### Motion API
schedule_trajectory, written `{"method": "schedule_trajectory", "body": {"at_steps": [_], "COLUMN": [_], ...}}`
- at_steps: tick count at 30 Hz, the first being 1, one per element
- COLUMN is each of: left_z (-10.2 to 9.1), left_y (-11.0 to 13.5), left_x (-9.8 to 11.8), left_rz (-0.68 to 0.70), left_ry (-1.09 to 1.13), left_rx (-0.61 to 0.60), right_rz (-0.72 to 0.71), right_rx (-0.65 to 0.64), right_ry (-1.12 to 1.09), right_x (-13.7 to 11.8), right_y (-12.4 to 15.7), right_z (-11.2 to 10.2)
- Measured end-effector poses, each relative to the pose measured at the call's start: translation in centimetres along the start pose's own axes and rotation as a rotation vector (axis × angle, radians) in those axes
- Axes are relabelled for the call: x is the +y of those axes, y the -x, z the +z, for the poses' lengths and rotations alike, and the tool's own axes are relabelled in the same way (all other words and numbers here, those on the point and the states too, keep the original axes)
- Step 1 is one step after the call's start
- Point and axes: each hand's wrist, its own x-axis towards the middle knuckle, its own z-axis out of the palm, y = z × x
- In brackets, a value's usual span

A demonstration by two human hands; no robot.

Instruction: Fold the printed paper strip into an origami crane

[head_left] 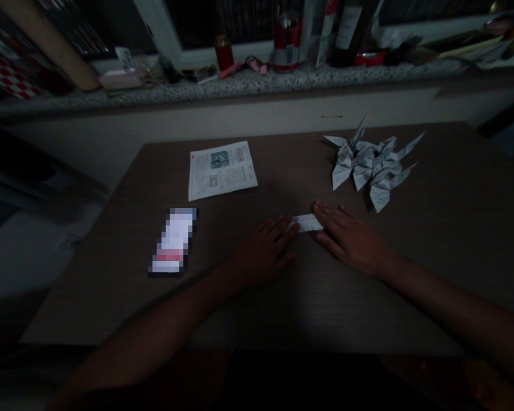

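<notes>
A narrow folded strip of printed paper (pixel 308 222) lies flat on the table between my two hands. My left hand (pixel 265 248) rests on its left end, fingers stretched out and palm down. On the right end lies my right hand (pixel 346 234), also flat with its fingers extended. Both ends of the strip are hidden under the fingertips. Several folded paper cranes (pixel 372 162), made of printed paper, stand in a cluster just beyond my right hand.
The brown table (pixel 124 205) also holds a printed sheet (pixel 223 170) and a phone (pixel 173 242) with a lit, blurred screen on the left. Behind, a speckled stone sill (pixel 240 84) carries a red can (pixel 286 43), a dark bottle (pixel 346 34), a small jar (pixel 224 52) and clutter.
</notes>
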Motion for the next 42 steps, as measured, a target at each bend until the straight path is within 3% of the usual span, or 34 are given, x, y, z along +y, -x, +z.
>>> {"method": "schedule_trajectory", "body": {"at_steps": [5, 10, 23, 34, 42], "left_z": [-0.1, -0.7, -1.7, 0.4, 0.6], "left_y": [-0.3, -0.6, -2.4, -3.0, -3.0], "left_x": [0.0, 0.1, -0.7, -2.1, -2.2], "left_rz": [-0.011, -0.003, 0.008, 0.035, 0.029], "left_ry": [-0.01, -0.011, 0.049, 0.097, 0.192], "left_rx": [0.024, 0.011, 0.072, 0.23, 0.299], "right_rz": [-0.113, -0.177, -0.102, -0.144, -0.133], "right_rx": [0.053, 0.061, 0.075, 0.119, 0.133], "right_ry": [-0.118, -0.196, -0.326, -0.328, -0.407], "right_x": [-0.1, 0.2, 0.4, 0.6, 0.3], "right_y": [-1.7, -2.7, -2.5, -2.6, -2.8], "right_z": [-0.9, 0.0, 0.7, 1.1, 0.7]}}
